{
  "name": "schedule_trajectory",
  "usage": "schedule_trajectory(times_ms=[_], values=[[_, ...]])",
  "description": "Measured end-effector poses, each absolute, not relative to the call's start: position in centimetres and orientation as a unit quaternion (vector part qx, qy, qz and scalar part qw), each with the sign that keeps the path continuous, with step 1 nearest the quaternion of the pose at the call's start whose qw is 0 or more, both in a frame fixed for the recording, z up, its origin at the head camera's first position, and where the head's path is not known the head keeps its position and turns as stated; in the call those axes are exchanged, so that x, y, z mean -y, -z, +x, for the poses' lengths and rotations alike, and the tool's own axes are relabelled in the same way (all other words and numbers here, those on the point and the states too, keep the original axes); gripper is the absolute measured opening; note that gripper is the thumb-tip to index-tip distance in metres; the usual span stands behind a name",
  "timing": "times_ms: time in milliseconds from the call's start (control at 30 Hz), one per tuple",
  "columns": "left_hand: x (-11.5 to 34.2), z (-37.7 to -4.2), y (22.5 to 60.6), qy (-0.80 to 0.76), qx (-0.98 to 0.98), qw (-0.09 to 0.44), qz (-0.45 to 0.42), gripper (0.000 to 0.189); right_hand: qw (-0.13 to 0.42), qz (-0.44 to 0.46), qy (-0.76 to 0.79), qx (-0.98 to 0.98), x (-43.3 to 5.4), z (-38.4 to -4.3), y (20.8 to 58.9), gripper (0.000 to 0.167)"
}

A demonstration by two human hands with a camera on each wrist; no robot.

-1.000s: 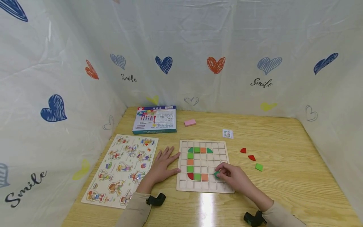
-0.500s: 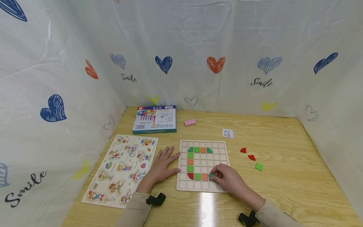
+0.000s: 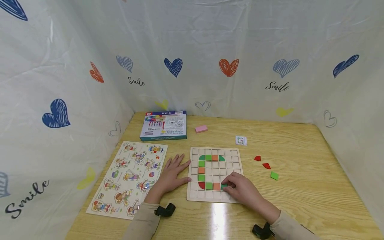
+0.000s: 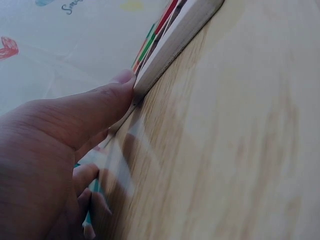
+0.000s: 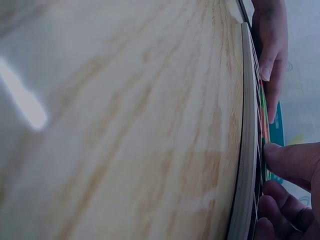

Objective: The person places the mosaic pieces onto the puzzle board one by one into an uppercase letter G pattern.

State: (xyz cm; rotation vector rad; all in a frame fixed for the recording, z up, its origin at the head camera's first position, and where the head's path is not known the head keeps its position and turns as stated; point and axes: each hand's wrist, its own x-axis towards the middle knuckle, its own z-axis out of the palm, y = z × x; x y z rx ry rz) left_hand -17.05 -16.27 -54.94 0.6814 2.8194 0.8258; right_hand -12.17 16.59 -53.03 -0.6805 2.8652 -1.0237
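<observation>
A wooden grid board point(image 3: 216, 196) lies on the table, its coloured tiles forming a C-like outline. My right hand point(image 3: 241, 188) pinches a dark green tile point(image 3: 223, 186) at the grid cell beside the bottom row's orange tile point(image 3: 216, 186). In the right wrist view, thumb and fingers are down at the board's surface, partly hiding that tile. My left hand point(image 3: 171, 176) rests flat with fingers spread, its thumb and index fingertips at the board's left edge. The left wrist view shows the thumb point(image 4: 105, 102) against the board's side point(image 4: 170, 45).
Right of the board lie two red quarter-round pieces point(image 3: 257, 158) and a light green square point(image 3: 274, 175). Behind it are a small pattern card point(image 3: 241, 140) and a pink block point(image 3: 201, 129). A picture puzzle point(image 3: 126, 186) lies left, with a flat box point(image 3: 163, 126) at the back.
My right hand has moved left across the board, bringing the dark green tile up beside the orange tile. Over the last half second it stays there. The left hand has not moved.
</observation>
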Motion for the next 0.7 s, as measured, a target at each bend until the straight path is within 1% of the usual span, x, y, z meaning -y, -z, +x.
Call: schedule_trajectory(times_ms=[233,433,567,700], values=[[16.3,-17.1,55.0,-0.266,-0.935,0.065,0.225,0.074,-0.002,-0.223,0.312,-0.923,-16.5,-12.2,53.1,0.008],[16.3,-17.1,55.0,-0.271,-0.934,0.066,0.225,0.073,0.011,-0.224,0.312,-0.923,-16.6,-12.2,52.9,0.008],[16.3,-17.1,54.9,-0.269,-0.934,0.068,0.224,0.074,0.021,-0.209,0.309,-0.928,-16.8,-12.2,52.5,0.010],[16.3,-17.1,54.9,-0.269,-0.934,0.064,0.227,0.074,0.015,-0.184,0.303,-0.935,-17.5,-12.4,52.1,0.011]])
